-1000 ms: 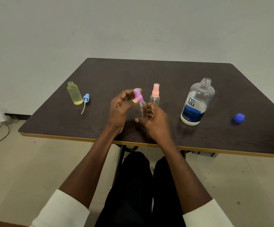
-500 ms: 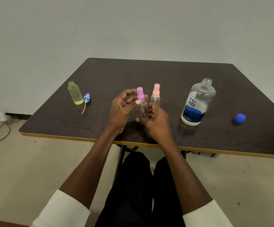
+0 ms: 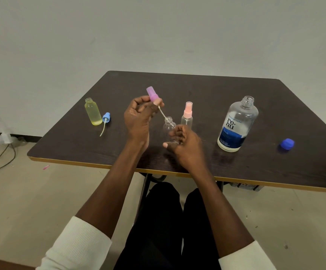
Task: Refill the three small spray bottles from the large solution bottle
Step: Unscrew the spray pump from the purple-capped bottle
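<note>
Pinching the purple spray head point(image 3: 152, 94) between thumb and curled fingers, the left hand point(image 3: 138, 117) is holding it tilted above the table point(image 3: 197, 90), with its thin dip tube point(image 3: 164, 115) slanting down to the right so that the tube's lower end is sitting in the open neck of the small clear bottle point(image 3: 169, 124). Curled around the lower body of that clear bottle, the right hand point(image 3: 185, 145) is gripping it upright on the dark tabletop, thumb pointing left across the bottle's base. Just behind the right hand, a second small bottle with a pink spray head point(image 3: 187, 114) is standing upright and capped. Further right, the large solution bottle point(image 3: 236, 123) is standing upright with its neck uncovered and a blue and white label facing the camera; its blue cap point(image 3: 287, 143) is lying well apart, near the right edge of the table. At the left side of the table, a small yellow bottle point(image 3: 93, 112) is standing open, and a blue spray head point(image 3: 106, 116) with its dip tube is lying on the surface just beside it. White sleeves point(image 3: 74, 244) are covering both upper forearms at the bottom of the view.
</note>
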Demonstrator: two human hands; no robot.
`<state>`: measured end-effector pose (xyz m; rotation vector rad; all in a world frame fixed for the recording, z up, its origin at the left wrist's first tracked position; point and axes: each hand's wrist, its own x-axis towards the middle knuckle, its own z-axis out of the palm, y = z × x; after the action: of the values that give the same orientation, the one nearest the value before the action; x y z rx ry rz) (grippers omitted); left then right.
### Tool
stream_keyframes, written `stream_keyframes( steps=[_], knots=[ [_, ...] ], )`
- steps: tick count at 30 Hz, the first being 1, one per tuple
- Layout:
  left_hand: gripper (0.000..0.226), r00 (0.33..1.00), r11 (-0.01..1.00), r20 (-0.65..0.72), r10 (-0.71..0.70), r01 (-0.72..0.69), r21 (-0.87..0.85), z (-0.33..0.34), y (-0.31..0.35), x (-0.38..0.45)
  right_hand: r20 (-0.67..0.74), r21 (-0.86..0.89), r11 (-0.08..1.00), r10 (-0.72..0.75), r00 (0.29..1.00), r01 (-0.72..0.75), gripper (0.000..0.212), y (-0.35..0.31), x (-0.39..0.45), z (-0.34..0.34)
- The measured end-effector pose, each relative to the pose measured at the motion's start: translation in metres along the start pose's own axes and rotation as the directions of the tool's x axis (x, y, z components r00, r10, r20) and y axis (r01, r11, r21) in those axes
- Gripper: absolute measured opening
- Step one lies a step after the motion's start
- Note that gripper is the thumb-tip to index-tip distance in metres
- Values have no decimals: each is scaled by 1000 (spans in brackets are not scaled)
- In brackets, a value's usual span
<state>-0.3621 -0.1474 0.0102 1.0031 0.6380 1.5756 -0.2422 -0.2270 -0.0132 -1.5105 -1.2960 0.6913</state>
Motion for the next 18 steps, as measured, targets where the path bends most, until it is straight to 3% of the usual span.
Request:
stream_keyframes(
  steps=[3, 7, 9, 12, 15, 18],
  knots=[
    [29, 994, 1000, -105, 10, -7, 25, -4, 4, 17, 0, -5, 1000, 2, 1000, -2, 41, 0, 0, 0],
    [24, 968, 960, -248, 32, 40, 279, -22, -2, 36, -5, -5, 1000, -4, 1000, 4, 42, 0, 0, -1],
    [19, 961, 875, -269, 68, 72, 479, -35, -9, 41, -6, -12, 1000, -9, 1000, 9, 41, 1, 0, 0],
    [22, 967, 643, -227, 119, 99, 759, -52, -16, 43, -11, -12, 1000, -10, 1000, 10, 40, 3, 1, 1],
    [26, 966, 509, -214, 148, 112, 854, -61, -19, 47, -11, -12, 1000, -10, 1000, 10, 40, 3, 1, 0],
    [29, 958, 442, -232, 171, 136, 887, -64, -20, 50, -5, -2, 1000, -6, 1000, 6, 41, 4, 2, 1]
  ],
)
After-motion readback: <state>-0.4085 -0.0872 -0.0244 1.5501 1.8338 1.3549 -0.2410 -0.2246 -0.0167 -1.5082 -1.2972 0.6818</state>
